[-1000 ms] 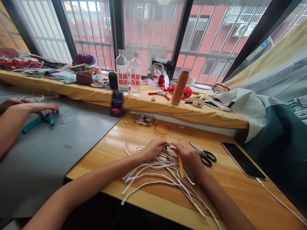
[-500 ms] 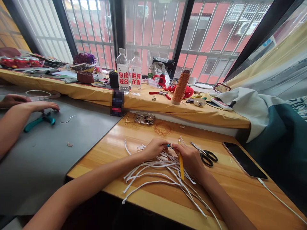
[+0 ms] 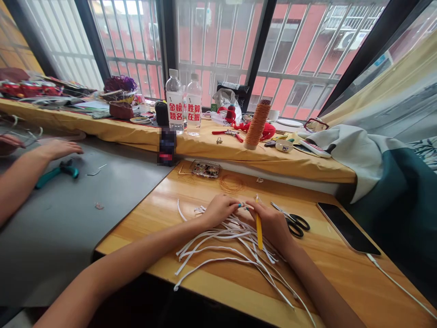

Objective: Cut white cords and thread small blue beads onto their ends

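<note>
On the wooden table (image 3: 341, 278) lies a loose heap of white cords (image 3: 218, 248). My left hand (image 3: 220, 209) rests on the heap with its fingers pinched together on a small piece I cannot make out. My right hand (image 3: 271, 221) meets it fingertip to fingertip and is closed round a yellow stick-like tool (image 3: 258, 225) that points up between the fingers.
Black scissors (image 3: 293, 222) and a phone (image 3: 348, 228) with a white cable lie to the right. A coil of copper wire (image 3: 231, 183) and a bead tray (image 3: 205, 169) sit behind. Another person's hand (image 3: 58, 148) rests on the grey table beside teal pliers (image 3: 56, 172). Bottles (image 3: 174, 100) stand on the sill.
My two hands stay pinched together over the cords, shifting only slightly. The other person's far hand has lifted a wire hoop off the grey table to the left.
</note>
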Action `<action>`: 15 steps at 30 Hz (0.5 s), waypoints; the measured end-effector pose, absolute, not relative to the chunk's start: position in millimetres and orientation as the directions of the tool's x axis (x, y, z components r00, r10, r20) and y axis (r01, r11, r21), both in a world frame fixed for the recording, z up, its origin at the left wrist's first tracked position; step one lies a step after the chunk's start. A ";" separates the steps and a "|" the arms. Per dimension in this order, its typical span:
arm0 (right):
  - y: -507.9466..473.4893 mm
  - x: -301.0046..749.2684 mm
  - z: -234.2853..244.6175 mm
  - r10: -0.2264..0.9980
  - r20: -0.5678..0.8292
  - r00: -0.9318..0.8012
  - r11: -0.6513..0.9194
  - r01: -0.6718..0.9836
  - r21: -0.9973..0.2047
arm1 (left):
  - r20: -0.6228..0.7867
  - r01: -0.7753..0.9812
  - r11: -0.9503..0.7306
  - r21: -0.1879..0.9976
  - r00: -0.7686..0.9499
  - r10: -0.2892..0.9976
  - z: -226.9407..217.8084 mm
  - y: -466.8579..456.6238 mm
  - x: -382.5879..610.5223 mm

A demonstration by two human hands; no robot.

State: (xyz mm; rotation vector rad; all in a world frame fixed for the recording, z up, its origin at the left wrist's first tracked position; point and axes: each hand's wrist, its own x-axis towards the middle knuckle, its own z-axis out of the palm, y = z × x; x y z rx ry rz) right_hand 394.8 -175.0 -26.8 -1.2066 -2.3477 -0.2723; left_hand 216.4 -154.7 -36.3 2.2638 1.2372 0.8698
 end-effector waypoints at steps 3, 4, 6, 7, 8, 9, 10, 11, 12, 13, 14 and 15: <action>-167.7 398.4 -27.3 0.801 0.489 -0.346 0.489 0.849 -0.200 | 0.349 0.703 -0.502 0.503 0.366 0.862 -33.2 -148.6 210.6; -165.6 400.4 -26.9 0.824 0.480 -0.300 0.460 0.849 -0.259 | 0.348 0.733 -0.487 0.474 0.352 0.869 -31.8 -146.1 207.7; -163.2 404.7 -24.9 0.847 0.472 -0.244 0.440 0.819 -0.367 | 0.306 0.777 -0.451 0.439 0.343 0.888 -29.1 -141.1 201.3; -162.9 406.6 -23.4 0.853 0.470 -0.227 0.441 0.794 -0.417 | 0.263 0.787 -0.442 0.431 0.359 0.895 -27.9 -139.0 198.3; -163.3 408.0 -21.8 0.860 0.469 -0.203 0.436 0.769 -0.468 | 0.215 0.789 -0.442 0.427 0.386 0.897 -27.0 -137.3 195.7; -163.9 408.9 -20.2 0.870 0.462 -0.170 0.421 0.745 -0.518 | 0.169 0.786 -0.449 0.426 0.419 0.892 -26.4 -136.2 193.7; -164.6 409.2 -18.9 0.884 0.449 -0.131 0.396 0.721 -0.568 | 0.136 0.780 -0.460 0.424 0.447 0.884 -26.2 -135.8 192.4; -165.1 409.0 -17.9 0.897 0.432 -0.090 0.366 0.700 -0.614 | 0.126 0.772 -0.476 0.422 0.470 0.874 -26.2 -136.1 191.7; -165.3 408.5 -17.5 0.908 0.414 -0.064 0.344 0.677 -0.650 | 0.141 0.759 -0.501 0.417 0.490 0.860 -26.6 -137.1 191.6; -165.0 407.7 -17.6 0.918 0.395 -0.043 0.324 0.656 -0.681 | 0.177 0.742 -0.531 0.408 0.507 0.844 -27.2 -138.7 192.0; -164.4 406.8 -18.1 0.927 0.374 -0.027 0.304 0.638 -0.708 | 0.233 0.722 -0.568 0.395 0.520 0.822 -27.9 -140.7 192.7; -163.5 405.9 -18.7 0.935 0.353 -0.015 0.286 0.621 -0.730 | 0.308 0.698 -0.609 0.376 0.526 0.793 -28.7 -142.8 193.4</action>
